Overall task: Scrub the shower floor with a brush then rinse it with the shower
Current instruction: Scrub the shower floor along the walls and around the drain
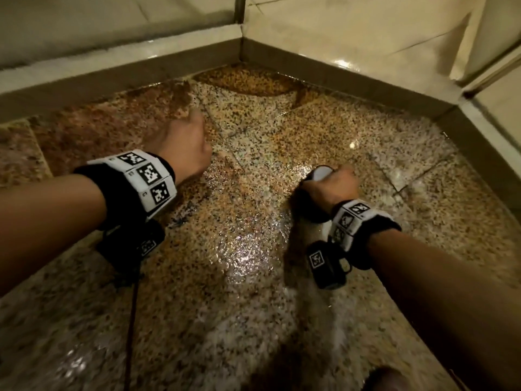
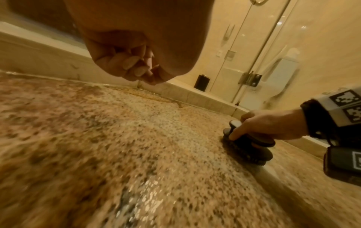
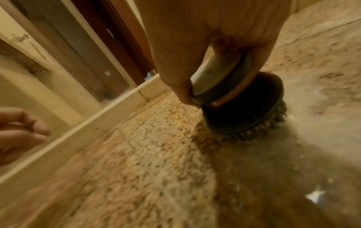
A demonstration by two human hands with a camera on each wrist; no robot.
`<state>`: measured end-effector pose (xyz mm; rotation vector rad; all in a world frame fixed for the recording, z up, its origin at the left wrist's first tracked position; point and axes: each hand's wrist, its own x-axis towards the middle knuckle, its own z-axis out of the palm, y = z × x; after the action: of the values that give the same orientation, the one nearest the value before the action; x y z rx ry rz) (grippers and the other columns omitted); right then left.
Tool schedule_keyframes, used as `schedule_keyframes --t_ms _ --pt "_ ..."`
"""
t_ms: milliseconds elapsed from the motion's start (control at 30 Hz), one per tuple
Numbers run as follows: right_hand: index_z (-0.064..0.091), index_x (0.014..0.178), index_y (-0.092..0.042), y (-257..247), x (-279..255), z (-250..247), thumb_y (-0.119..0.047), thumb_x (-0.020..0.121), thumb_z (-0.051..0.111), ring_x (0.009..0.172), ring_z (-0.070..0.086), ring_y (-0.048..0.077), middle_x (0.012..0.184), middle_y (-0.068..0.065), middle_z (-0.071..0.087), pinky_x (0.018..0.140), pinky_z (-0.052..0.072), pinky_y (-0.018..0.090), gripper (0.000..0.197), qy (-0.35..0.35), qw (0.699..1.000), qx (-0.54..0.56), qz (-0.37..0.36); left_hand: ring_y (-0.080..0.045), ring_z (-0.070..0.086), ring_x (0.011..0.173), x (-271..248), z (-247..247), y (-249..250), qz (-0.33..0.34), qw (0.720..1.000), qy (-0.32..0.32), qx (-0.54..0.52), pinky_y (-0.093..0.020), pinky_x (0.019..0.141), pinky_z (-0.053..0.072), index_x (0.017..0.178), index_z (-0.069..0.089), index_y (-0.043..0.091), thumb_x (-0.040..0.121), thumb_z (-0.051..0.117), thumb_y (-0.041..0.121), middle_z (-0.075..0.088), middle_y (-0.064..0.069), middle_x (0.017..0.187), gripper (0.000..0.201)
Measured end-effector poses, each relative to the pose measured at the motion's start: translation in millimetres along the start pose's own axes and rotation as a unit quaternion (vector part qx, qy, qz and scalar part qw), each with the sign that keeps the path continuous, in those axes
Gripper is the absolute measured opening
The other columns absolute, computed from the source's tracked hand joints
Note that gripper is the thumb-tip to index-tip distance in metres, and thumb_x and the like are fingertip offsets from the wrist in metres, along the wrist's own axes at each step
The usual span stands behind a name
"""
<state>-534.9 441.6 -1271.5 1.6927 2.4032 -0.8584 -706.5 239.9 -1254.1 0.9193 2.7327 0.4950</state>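
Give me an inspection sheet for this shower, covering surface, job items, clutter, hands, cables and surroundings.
Surface: speckled stone shower floor, wet and shiny, with foam by the brush and rusty brown staining toward the far corner.
Job's things: round black scrub brush, bristles down on the floor; shower head not in view.
Clutter: small black container on the ledge.
Hands: right hand grips the brush knob; left hand curled above the floor, holding nothing.
Cables: dark cable hangs from the left wrist unit.
Surroundings: raised curb, tiled walls, glass door with hinge.

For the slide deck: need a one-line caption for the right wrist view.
Right hand grips a round black scrub brush, bristles pressed to the wet speckled shower floor.
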Motion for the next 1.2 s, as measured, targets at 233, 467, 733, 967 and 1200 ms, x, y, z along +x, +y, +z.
schedule_keyframes --t_ms 233,467,733,967,1200 --pt "0.039 0.092 -0.018 -116 -89 101 -0.029 0.082 0.069 0.094 0.058 0.026 0.101 0.006 0.058 0.07 0.041 0.026 0.033 -0.141 0.962 0.067 -0.222 -0.041 0.06 0.087 -9 -3 -5 0.016 0.998 -0.044 0.045 -0.048 0.078 0.051 0.109 0.046 0.007 0.085 0.053 0.022 0.062 -0.022 0.092 0.029" --pt "0.045 0.114 -0.015 1 -32 25 -0.033 0.074 0.08 0.087 0.059 0.023 0.108 0.006 0.06 0.061 0.046 0.018 0.056 -0.062 0.997 0.033 -0.027 -0.038 0.06 0.087 -28 -3 -37 -0.012 0.994 -0.089 0.054 -0.047 0.079 0.052 0.102 0.047 0.011 0.084 0.056 0.026 0.061 -0.018 0.095 0.025" --pt "0.044 0.106 -0.02 -49 -102 69 -0.03 0.07 0.081 0.075 0.053 0.009 0.093 -0.005 0.054 0.051 0.041 0.014 0.053 -0.173 0.959 -0.002 -0.225 -0.039 0.059 0.095 -33 -29 -25 0.006 0.997 -0.052 0.049 -0.043 0.079 0.05 0.105 0.048 0.009 0.086 0.056 0.025 0.06 -0.021 0.101 0.026" --pt "0.05 0.11 -0.017 -41 -81 67 -0.037 0.064 0.083 0.087 0.06 0.02 0.101 0.001 0.062 0.072 0.053 0.03 0.06 -0.168 0.956 -0.067 -0.229 -0.043 0.053 0.105 -48 -27 -37 -0.015 0.997 -0.061 0.054 -0.042 0.085 0.044 0.121 0.046 -0.003 0.091 0.052 0.016 0.058 -0.027 0.111 0.036" --pt "0.041 0.111 -0.013 -16 -66 33 -0.039 0.074 0.079 0.085 0.049 0.02 0.1 0.003 0.053 0.064 0.037 0.022 0.059 -0.109 0.96 -0.135 -0.219 -0.04 0.058 0.095 -77 -14 -22 -0.016 0.988 -0.126 0.086 -0.039 0.075 0.047 0.119 0.045 0.0 0.091 0.052 0.02 0.06 -0.024 0.101 0.036"
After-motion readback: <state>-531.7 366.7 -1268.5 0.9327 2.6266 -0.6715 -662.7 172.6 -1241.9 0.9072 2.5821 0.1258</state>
